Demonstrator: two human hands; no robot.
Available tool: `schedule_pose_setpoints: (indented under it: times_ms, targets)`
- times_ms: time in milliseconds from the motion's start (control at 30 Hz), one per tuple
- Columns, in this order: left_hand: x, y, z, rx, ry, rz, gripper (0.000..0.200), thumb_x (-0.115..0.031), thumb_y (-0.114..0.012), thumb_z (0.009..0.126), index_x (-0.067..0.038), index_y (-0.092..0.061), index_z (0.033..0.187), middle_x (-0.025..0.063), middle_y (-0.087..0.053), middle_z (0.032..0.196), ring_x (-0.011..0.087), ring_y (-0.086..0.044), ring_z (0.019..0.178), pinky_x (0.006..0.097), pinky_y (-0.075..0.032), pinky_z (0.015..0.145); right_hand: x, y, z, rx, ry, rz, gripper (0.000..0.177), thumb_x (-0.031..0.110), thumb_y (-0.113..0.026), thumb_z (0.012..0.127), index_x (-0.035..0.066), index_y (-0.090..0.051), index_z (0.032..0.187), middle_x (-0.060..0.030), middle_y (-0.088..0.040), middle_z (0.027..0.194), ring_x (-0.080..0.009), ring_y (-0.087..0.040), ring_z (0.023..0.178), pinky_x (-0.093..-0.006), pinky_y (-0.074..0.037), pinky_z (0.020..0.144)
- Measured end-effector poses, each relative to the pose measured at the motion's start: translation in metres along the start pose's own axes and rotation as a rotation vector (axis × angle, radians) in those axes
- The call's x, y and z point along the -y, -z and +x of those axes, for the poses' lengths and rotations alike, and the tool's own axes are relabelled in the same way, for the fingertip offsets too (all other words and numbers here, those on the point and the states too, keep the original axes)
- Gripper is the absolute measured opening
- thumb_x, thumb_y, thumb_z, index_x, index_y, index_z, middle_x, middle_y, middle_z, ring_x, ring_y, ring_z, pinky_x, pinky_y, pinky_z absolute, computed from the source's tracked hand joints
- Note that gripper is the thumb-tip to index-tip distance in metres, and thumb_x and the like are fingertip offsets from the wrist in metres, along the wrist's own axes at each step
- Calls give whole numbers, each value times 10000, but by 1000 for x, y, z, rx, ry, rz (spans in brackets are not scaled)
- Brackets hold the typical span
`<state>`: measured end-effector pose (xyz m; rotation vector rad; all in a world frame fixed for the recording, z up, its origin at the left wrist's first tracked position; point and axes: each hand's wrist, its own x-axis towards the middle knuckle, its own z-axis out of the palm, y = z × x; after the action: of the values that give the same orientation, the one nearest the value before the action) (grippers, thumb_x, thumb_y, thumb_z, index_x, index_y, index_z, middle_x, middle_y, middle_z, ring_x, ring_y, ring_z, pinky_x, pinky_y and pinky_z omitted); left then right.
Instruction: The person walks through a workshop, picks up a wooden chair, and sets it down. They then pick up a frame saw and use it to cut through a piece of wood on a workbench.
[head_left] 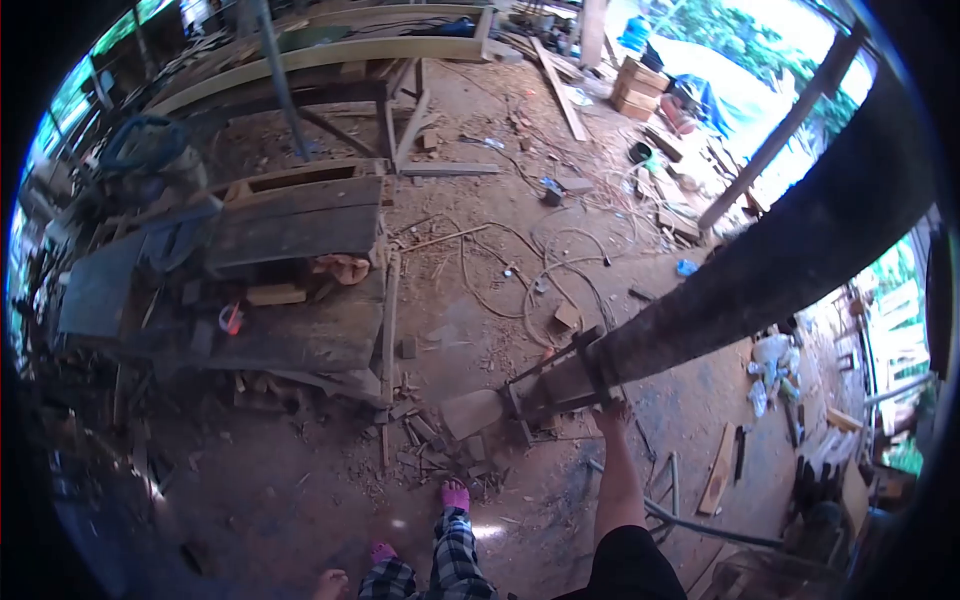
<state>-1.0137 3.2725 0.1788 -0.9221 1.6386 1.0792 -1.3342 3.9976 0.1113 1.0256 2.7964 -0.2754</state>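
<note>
A thick dark post-like piece [755,265] slants from the upper right down toward the floor. Around its lower part sits a narrow dark frame [515,405] with crossbars. My right hand [608,408] grips the frame's near side, its fingers partly hidden. A flat, pale wooden end [472,413] sticks out beyond the frame, above wood scraps. At the bottom edge, beside my checked trousers, my left hand [331,584] hangs low with its fingers curled. It is partly cut off by the image edge, and nothing shows in it.
A worn wooden workbench [300,225] stands to the left, with an orange-red tool [231,319] on it. Hoses and cords [540,280] loop across the dirt floor. Offcuts [440,455] lie near my pink-shod feet [455,495]. A board [717,468] and plastic bags [773,368] lie to the right.
</note>
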Motion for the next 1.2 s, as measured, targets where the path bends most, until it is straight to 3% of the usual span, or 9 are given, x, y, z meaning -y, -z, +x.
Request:
schedule_pose_setpoints:
  times_ms: [33,100,300,367,600,767,1067,1167,1200]
  targets:
    - [13,-8,9,1,-1,-25,512,-368,-647,896,-187,-517,1357,105,-489,1402,201,-543,1134,394,-443,951,-10,-24,7,100,22,77,800,587,-729,667,-36,-613,1156,-223,-636,1129,-361,-596,1101,-465,-444,965]
    - [50,-17,41,-162,-98,-127,320,-209,-672,866,-19,-620,1119,110,-666,944,207,-659,815,359,-541,720,12,-39,-10,201,-11,-6,648,546,-757,637,34,-692,1029,-216,-682,1024,-305,-662,1001,-412,-533,808]
    - [95,-39,6,-188,-130,-333,321,-190,-675,853,-27,-600,1120,114,-643,966,190,-628,862,344,-535,704,67,-64,-121,311,220,285,410,350,-713,724,48,-692,1000,-212,-681,975,-350,-660,949,-456,-514,777]
    - [123,-35,-11,-218,-175,-424,339,-190,-670,861,-31,-588,1149,107,-641,974,179,-628,860,337,-537,696,63,-81,-153,105,534,271,324,271,-711,718,47,-695,952,-218,-671,900,-387,-651,887,-477,-506,739]
    - [320,-56,-15,-408,-261,-678,330,-261,-604,928,-36,-551,1163,80,-601,1010,199,-627,841,350,-542,718,91,23,-369,210,658,10,310,234,-718,721,44,-667,960,-230,-653,860,-402,-645,866,-498,-500,772]
    - [460,-91,-32,-433,-270,-998,206,-211,-582,921,-67,-580,1068,55,-585,903,186,-617,803,346,-537,685,92,-22,-451,367,920,53,320,266,-710,729,67,-682,977,-238,-661,897,-409,-645,894,-487,-507,784]
    - [546,-79,-44,-417,-61,-1028,295,-238,-576,852,-38,-661,1052,79,-655,791,169,-609,645,325,-503,600,281,-71,-669,633,1366,-489,476,377,-701,719,20,-662,1031,-237,-675,917,-381,-658,931,-473,-512,809]
    - [531,-19,-98,-579,-249,-961,419,-276,-553,915,-55,-578,1270,118,-646,1090,223,-626,882,360,-525,775,346,-97,-765,756,1507,-548,513,404,-698,721,-14,-652,1015,-251,-671,895,-388,-658,920,-459,-515,796]
    - [555,-15,-63,-650,-385,-1029,323,-295,-591,923,-82,-614,1164,17,-620,905,122,-560,731,292,-483,641,364,-98,-806,800,1517,-556,520,411,-696,722,-20,-651,1009,-253,-671,893,-390,-658,920,-456,-514,793]
